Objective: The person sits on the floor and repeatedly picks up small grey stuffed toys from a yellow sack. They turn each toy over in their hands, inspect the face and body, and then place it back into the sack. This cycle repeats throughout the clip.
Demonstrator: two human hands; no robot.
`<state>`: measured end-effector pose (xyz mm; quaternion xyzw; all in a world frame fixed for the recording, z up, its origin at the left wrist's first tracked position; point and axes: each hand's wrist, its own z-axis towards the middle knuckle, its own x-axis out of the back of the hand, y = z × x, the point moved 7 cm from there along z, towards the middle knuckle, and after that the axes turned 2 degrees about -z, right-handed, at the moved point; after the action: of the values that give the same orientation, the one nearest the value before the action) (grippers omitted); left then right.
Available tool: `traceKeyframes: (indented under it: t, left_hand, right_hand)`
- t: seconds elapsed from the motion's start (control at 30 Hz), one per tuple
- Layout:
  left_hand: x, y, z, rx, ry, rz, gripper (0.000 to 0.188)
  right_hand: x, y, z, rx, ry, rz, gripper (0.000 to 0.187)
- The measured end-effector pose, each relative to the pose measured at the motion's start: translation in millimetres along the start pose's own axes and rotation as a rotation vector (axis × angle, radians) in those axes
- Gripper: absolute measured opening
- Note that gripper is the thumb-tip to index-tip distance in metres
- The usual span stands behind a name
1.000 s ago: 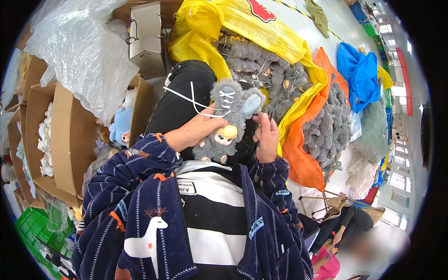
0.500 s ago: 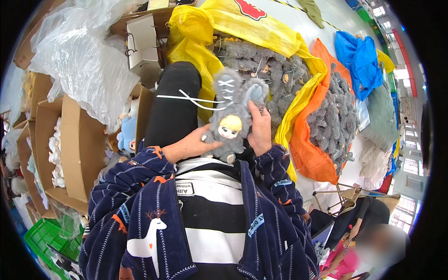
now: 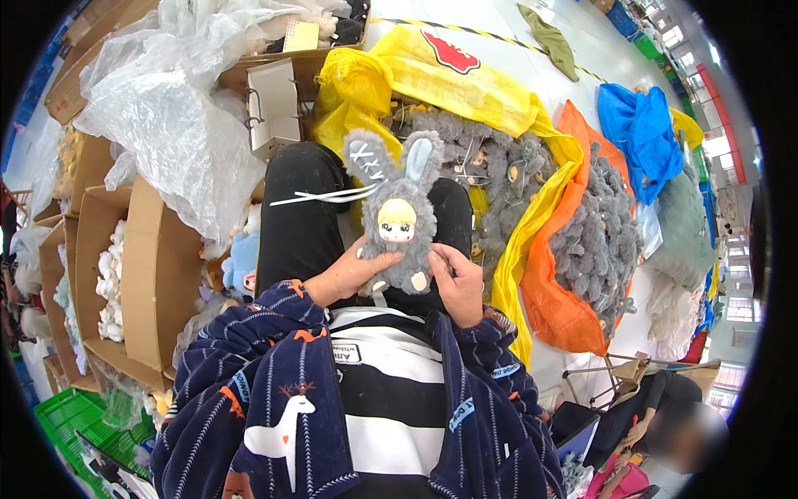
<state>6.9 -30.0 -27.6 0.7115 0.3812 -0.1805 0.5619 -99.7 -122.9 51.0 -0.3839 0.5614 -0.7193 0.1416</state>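
A grey plush rabbit doll (image 3: 413,218) stands upright over my lap, its face with yellow hair turned up toward me. Both long ears point away from me; the left one is laced with a white ribbon (image 3: 324,197) whose loose ends stick out to the left. My left hand (image 3: 356,271) is closed round the doll's lower left side. On its lower right side my right hand (image 3: 456,279) pinches the fur between thumb and fingers.
Ahead right lie a yellow sack (image 3: 465,87) and an orange sack (image 3: 555,270), both full of grey plush dolls. Cardboard boxes (image 3: 150,274) with white and blue plush toys stand left, under clear plastic sheeting (image 3: 166,116). A green crate (image 3: 79,420) is lower left; another person (image 3: 640,428) sits lower right.
My right hand has moved from the doll's right ear down to its lower right side. The doll has turned more upright, and its right ear now stands free.
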Motion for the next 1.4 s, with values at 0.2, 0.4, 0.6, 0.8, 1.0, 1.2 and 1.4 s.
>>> traceKeyframes:
  t: [0.2,0.4,0.6,0.8,1.0,1.2,1.4]
  left_hand:
    - [-5,9,-6,-0.167,0.094,0.330,0.043]
    - [9,17,-3,-0.205,0.177,0.031,0.036]
    - [7,27,-3,-0.322,0.221,0.131,0.036]
    - [2,28,7,-0.239,0.112,-0.015,0.041]
    - [-4,53,0,-0.264,-0.029,-0.189,0.051]
    - [7,56,9,-0.196,0.129,-0.486,0.044]
    - [4,54,11,-0.195,0.122,-0.322,0.041]
  right_hand:
    - [-10,38,-9,-0.527,0.063,0.743,0.019]
    - [12,12,-1,-0.269,0.059,0.390,0.024]
    - [-33,0,-8,-0.264,-0.186,0.380,0.023]
    - [-34,-1,-12,-0.282,-0.155,0.755,0.017]
    - [-23,-34,-9,0.412,-0.157,-0.437,0.023]
    - [-23,-20,-9,0.212,-0.191,-0.190,0.022]
    - [-15,-13,3,-0.090,0.047,0.464,0.059]
